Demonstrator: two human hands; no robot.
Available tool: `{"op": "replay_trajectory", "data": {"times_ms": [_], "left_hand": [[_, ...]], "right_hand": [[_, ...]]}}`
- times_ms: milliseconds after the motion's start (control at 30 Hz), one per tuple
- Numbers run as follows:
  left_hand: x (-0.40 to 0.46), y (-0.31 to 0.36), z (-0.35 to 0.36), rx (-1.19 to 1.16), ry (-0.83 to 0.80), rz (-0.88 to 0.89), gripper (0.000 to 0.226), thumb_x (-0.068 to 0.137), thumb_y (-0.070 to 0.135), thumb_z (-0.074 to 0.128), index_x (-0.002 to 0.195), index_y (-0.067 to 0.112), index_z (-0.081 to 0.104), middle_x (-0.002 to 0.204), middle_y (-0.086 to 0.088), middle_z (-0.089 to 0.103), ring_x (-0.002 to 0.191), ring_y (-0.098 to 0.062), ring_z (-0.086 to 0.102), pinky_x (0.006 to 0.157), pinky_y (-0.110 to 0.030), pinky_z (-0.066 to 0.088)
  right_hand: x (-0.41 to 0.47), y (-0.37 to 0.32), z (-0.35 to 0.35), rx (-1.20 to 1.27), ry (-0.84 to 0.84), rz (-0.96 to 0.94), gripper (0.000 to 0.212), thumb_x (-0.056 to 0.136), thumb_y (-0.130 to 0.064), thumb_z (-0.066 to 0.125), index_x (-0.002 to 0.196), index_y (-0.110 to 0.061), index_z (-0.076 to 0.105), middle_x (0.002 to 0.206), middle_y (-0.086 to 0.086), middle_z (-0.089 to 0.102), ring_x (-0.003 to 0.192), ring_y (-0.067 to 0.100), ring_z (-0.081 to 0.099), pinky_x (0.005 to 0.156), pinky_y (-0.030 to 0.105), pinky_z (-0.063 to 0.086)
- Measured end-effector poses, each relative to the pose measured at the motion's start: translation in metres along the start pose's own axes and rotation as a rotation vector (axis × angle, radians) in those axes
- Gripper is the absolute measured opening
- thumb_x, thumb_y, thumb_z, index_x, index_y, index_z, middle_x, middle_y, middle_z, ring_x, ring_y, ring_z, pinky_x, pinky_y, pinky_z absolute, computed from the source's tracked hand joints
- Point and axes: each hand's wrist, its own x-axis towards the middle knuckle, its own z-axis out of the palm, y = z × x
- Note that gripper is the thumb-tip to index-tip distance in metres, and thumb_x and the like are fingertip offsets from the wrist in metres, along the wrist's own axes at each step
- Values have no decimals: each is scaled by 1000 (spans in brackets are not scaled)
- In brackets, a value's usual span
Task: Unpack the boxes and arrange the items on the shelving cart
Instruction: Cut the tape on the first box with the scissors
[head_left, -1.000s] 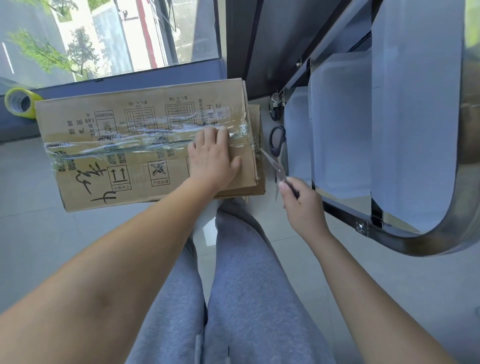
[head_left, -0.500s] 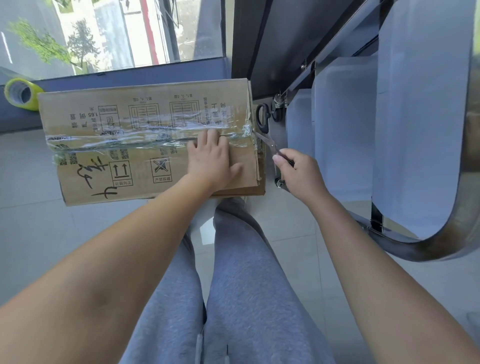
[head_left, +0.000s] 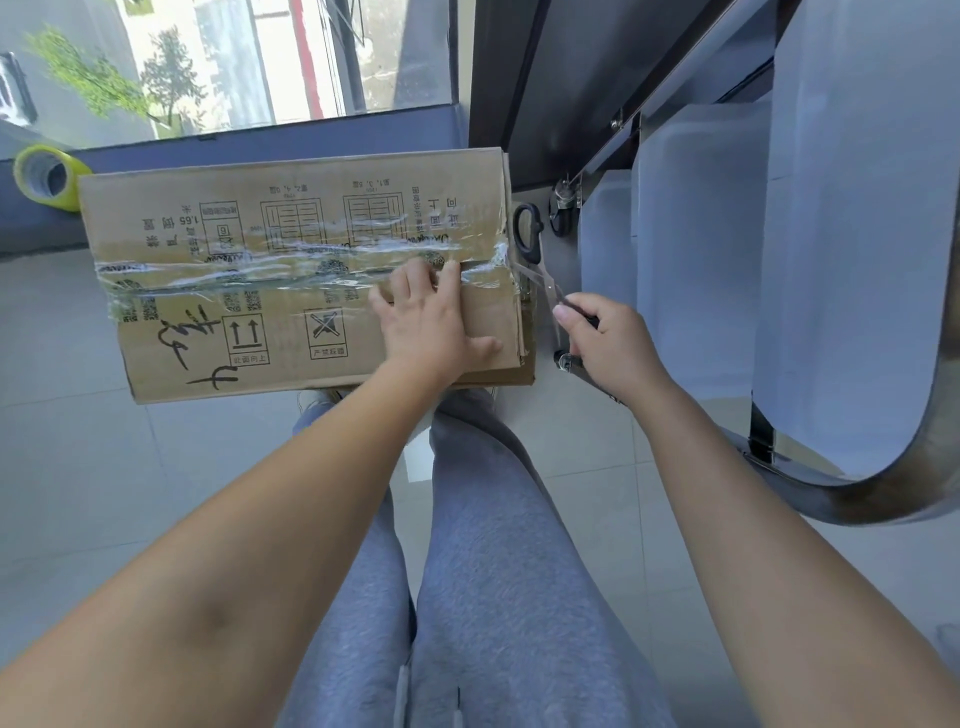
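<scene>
The left hand presses flat on the printed, clear-taped cardboard box; the right hand grips scissors.

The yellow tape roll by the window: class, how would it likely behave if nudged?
The yellow tape roll looks to lie on its curved side, so it would probably roll. Its hollow core suggests it is light for its size. It seems stiff enough to keep its shape.

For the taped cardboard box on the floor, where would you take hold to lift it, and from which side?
Grip the cardboard box at its two short ends, coming down from above with a hand on each. It lies flat and long, its top still taped shut, so there is no flap or edge on top to grasp. The left hand only presses flat on it.
</scene>
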Motion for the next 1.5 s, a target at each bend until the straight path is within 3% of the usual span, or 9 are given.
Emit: {"op": "replay_trajectory", "data": {"times_ms": [100,233,567,767,867,1000,1167,1300,1500], "left_hand": [[15,6,-17,90,-1,17,84,64,71,64,123,16,40,126,-10,32,121,-29,29,100,-46,26],[31,6,-29,128,-85,27,90,62,73,64,127,15,41,130,-10,33,125,-30,28,99,-46,29],[34,3,-34,73,-130,78,81,69,72,60,124,15,45,129,-7,47,125,-28,36,100,-48,28],[45,-4,-40,-98,-225,85,52,81,65,53,99,17,44,109,-6,59,110,-29,48,100,-49,26],[48,-8,-48,-138,-322,132,49,80,63,56,93,18,42,93,0,52,100,-27,52,96,-45,33],[43,-16,-52,-141,-319,237,47,85,53,58,110,14,53,107,-7,57,95,-26,51,80,-34,42],[22,-33,-50,-199,-151,273,43,93,37,52,131,18,50,124,-10,50,118,-28,43,94,-38,37],[20,-51,-59,97,-168,154,52,87,56,49,126,22,52,128,-6,49,123,-28,37,99,-48,30],[23,-141,-77,161,-354,-132,96,65,90,34,136,26,46,141,-8,46,134,-31,34,108,-61,17]], "right_hand": [[0,-2,0,-4,-3,10,25,97,-24,47,92,-5,62,64,2,52,63,16,46,61,27,36],[3,-5,-4,-13,-9,28,20,97,-26,47,97,-13,63,64,-9,50,65,12,46,61,25,37],[13,0,-12,-1,-147,26,23,98,-23,46,94,-6,61,62,3,50,56,13,43,61,27,37],[2,12,2,-16,-154,57,22,96,-23,48,75,-17,51,60,-1,43,60,17,40,61,28,33],[-26,28,16,-81,-235,72,23,95,-24,49,75,-13,51,61,0,43,60,15,39,60,30,32],[-47,25,22,121,-46,114,32,96,-20,47,65,-13,47,58,-2,44,54,5,39,58,27,33],[-33,-13,0,249,204,49,34,96,-21,48,65,-6,47,54,-1,42,54,10,39,59,28,39],[-21,-44,5,244,113,-6,33,96,-20,49,63,-15,51,55,0,44,51,8,39,55,24,36],[-19,-60,20,188,70,14,36,96,-21,48,60,-21,48,53,-1,44,46,5,37,51,20,35]]}}
